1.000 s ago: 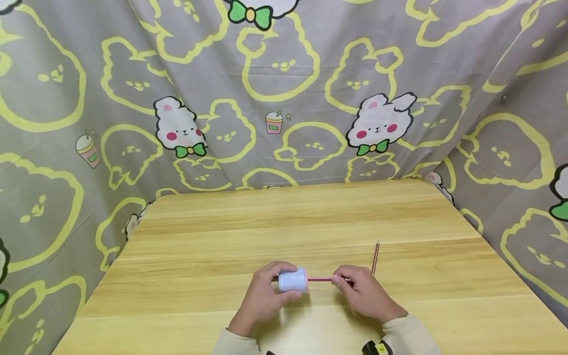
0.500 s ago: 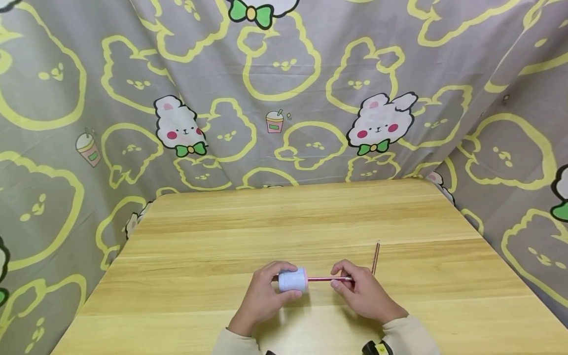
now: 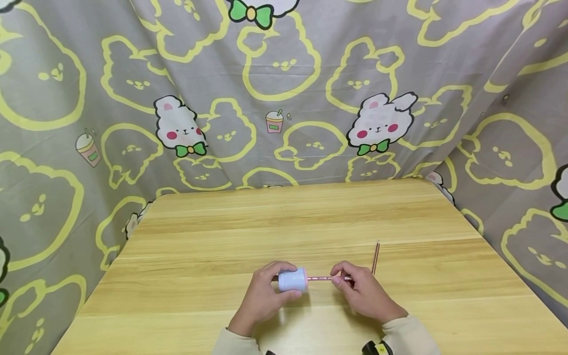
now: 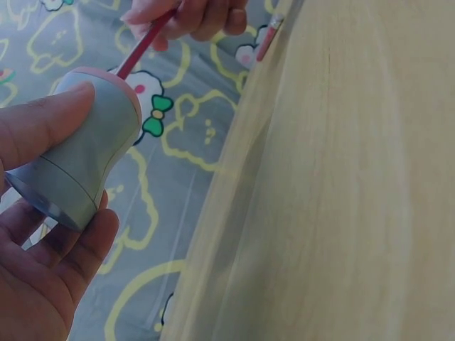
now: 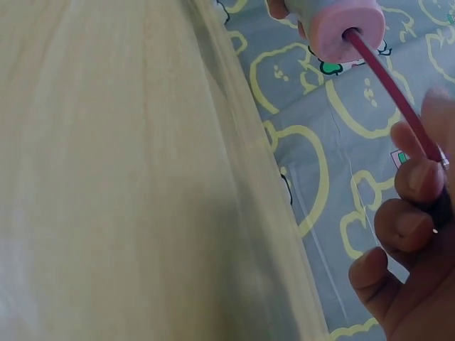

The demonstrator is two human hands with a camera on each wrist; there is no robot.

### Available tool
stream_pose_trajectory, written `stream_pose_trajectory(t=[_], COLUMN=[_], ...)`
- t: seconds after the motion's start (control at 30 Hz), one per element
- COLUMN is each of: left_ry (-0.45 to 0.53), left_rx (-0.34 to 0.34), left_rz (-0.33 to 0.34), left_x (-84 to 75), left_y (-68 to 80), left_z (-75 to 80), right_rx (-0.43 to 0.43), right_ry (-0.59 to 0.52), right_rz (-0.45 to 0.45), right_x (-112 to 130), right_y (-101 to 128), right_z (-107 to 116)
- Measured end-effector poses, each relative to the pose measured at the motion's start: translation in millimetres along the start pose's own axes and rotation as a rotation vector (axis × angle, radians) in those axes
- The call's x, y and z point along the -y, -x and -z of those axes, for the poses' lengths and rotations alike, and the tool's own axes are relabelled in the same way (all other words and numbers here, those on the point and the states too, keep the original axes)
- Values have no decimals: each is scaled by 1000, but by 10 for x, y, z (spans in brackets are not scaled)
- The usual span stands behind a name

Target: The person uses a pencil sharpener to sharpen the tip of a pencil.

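Note:
My left hand (image 3: 263, 295) grips a pale blue pencil sharpener (image 3: 293, 280), thumb on one side and fingers on the other. Its pink end (image 5: 347, 32) faces right, and a red pencil (image 3: 320, 278) runs into the hole there. Near the pencil's other end, my right hand (image 3: 361, 291) pinches it between thumb and fingers. The left wrist view shows the sharpener body (image 4: 92, 135) held up with the pencil (image 4: 146, 46) slanting out of it. The tip inside the sharpener is hidden.
A second red pencil (image 3: 375, 257) lies on the wooden table (image 3: 222, 231), just beyond my right hand. Behind and beside the table hangs a grey curtain (image 3: 266, 148) with yellow cartoon outlines.
My right fingers loosened, the index finger lifting, and now pinch the pencil again. The pencil has turned, showing a patterned side. The left hand and sharpener stay in place.

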State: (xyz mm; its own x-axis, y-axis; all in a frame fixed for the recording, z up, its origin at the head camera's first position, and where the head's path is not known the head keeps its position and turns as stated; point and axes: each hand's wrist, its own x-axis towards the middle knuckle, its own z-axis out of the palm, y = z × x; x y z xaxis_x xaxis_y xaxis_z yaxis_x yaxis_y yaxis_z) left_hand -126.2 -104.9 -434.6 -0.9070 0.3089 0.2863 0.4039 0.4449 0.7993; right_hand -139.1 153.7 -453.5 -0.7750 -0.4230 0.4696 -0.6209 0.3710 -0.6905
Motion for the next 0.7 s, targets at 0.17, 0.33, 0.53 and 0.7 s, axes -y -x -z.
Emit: stream_pose_trajectory(t=[0.17, 0.33, 0.53, 0.7], left_ry=[6, 5, -3, 1], left_rx=[2, 3, 0, -3], left_rz=[0, 2, -18, -14], left_x=[-3, -9, 1, 13], left_y=[1, 5, -10, -8], left_z=[3, 6, 0, -7], right_rx=[10, -3, -31, -11], right_ry=[-43, -14, 33, -11], right_rz=[18, -5, 3, 6], right_x=[11, 12, -2, -1], right_y=[-1, -1, -3, -5], right_z=[-3, -7, -5, -7])
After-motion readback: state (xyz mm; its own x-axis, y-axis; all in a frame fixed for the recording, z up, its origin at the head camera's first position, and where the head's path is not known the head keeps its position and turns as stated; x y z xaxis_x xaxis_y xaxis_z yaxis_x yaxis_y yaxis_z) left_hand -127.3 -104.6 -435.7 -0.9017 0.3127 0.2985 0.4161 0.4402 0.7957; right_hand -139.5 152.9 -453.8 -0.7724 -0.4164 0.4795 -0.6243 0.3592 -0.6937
